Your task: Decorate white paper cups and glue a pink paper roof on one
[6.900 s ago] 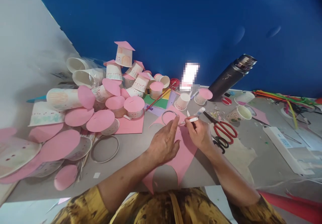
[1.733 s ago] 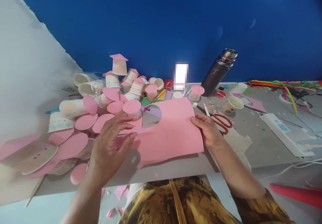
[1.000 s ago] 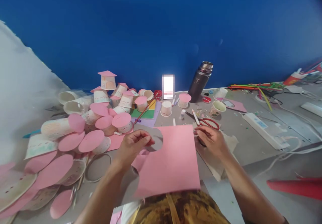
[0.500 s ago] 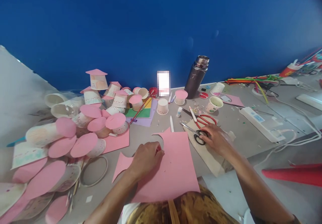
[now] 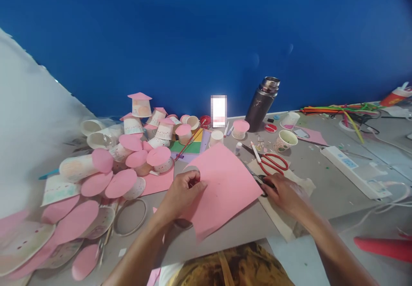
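My left hand pinches the left edge of a pink paper sheet and holds it tilted up off the grey table. My right hand rests at the sheet's right side, fingers curled over the dark handles of a pair of scissors lying on a beige cloth. A second pair, with red handles, lies just behind it beside a white marker.
A heap of paper cups with pink paper lids fills the left of the table, with a wire ring in front. A dark flask, small cups, a white power strip and coloured sticks lie at the back right.
The pink sheet, flat on the table half a second ago, is now lifted and turned by my left hand. My right hand stays on the dark-handled scissors.
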`<state>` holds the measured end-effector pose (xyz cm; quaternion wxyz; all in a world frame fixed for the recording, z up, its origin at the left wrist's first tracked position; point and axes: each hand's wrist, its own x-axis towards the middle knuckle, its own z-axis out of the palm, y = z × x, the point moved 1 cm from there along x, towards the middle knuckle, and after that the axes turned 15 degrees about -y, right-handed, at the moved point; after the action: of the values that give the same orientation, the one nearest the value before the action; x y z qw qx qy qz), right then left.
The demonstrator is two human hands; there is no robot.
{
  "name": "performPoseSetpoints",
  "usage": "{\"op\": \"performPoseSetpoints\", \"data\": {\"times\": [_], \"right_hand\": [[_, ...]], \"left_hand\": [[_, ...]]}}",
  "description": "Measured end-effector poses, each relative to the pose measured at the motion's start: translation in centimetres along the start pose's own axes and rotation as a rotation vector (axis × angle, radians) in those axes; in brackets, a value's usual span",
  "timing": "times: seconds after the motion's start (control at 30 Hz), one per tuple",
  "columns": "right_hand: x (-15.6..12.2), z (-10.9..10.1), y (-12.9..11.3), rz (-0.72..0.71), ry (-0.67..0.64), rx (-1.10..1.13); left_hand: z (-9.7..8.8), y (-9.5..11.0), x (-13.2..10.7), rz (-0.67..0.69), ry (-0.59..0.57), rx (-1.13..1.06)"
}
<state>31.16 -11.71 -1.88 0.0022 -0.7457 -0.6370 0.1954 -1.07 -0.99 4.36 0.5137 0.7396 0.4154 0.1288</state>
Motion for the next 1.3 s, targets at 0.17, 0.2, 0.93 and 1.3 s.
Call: {"op": "performPoseSetpoints", "data": {"times": [0.17,0.2,0.93,1.3], "right_hand": [[0.0,-0.2,-0.4,0.039,-0.037,-0.020],[0.1,-0.2,-0.3,0.045,-0.036,-0.012],[4.0,-8.5,-5.1,-0.566,-0.076,1.032],[6.3,-6.1,-10.3,-0.409,0.112,1.453]], "left_hand": [[-1.1,-0.2,0.8,0.079,-0.053,-0.187],[-1.2,-0.2,0.9,0.105,-0.079,-0.246],[-4.9,5.5,-0.3,0.074,-0.636,-0.186],[-9.6,13.1,-0.4,0.162,-0.079,0.249]]}}
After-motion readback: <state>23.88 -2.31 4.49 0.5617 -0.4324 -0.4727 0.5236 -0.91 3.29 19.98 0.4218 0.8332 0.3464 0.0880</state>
